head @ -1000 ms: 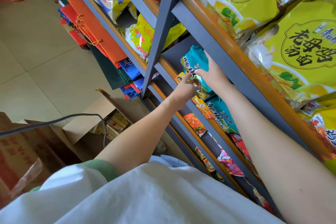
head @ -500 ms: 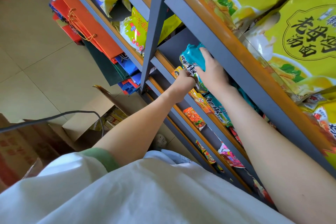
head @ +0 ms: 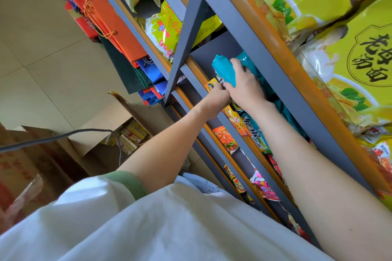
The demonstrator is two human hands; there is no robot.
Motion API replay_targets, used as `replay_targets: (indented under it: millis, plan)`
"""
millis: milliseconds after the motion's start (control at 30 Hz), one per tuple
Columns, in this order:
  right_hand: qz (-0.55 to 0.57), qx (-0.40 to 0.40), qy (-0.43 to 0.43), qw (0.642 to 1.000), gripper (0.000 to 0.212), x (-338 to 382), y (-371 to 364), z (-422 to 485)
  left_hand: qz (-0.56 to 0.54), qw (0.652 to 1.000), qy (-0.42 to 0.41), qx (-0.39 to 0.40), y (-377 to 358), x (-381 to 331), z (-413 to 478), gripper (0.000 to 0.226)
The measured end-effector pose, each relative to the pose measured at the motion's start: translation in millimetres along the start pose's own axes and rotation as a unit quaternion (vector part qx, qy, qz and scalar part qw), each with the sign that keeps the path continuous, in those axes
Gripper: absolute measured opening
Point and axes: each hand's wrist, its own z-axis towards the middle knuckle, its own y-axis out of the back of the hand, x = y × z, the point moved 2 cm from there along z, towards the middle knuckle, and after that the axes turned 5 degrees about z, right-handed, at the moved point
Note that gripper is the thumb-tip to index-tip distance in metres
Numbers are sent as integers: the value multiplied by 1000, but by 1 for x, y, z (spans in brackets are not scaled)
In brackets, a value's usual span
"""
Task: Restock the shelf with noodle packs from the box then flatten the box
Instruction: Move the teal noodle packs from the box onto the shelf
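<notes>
Restocking step: the open box sits on the floor at the left with yellow packs inside it, so by my reading the restock is part way and the flattening is not yet due; the work in hand is seating one teal noodle pack at the far end of the shelf
Next move: the pack likely needs pushing back and standing in line with the teal row nearer the person, then letting go without dragging its neighbours forward; after that, a reach down to the box for more
Left forearm: stretched up and across from the green-trimmed sleeve toward the shelf lip
Left hand: at the front lip, against a small orange pack; its fingertips are hidden, so I cannot tell whether it pinches that pack or only steadies it
Teal noodle pack: upright at the shelf's end, just above the orange pack, its upper end free
Right hand: touching the left hand, fingers curled over the teal noodle pack and thumb beneath it, a firm grasp
Right forearm: runs along the shelf front, over the teal row, under the upper board
</notes>
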Motion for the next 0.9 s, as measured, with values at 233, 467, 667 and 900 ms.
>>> replay_targets:
  millis: [233, 467, 667, 900]
  plan:
    - [15, 1, -10, 1000, 57, -6, 5, -8, 53, 998, 14, 11, -2, 3, -9, 48]
    - [55, 29, -75, 995, 61, -14, 3, -12, 69, 997, 31, 0, -11, 6, -9, 56]
    - [78, 67, -100, 990, 72, -21, 0, -10, 74, 996, 42, -4, -8, 11, -10, 49]
    - [158, 67, -113, 979, 59, -30, 2, -6, 71, 989, 54, -120, -8, 14, -10, 49]
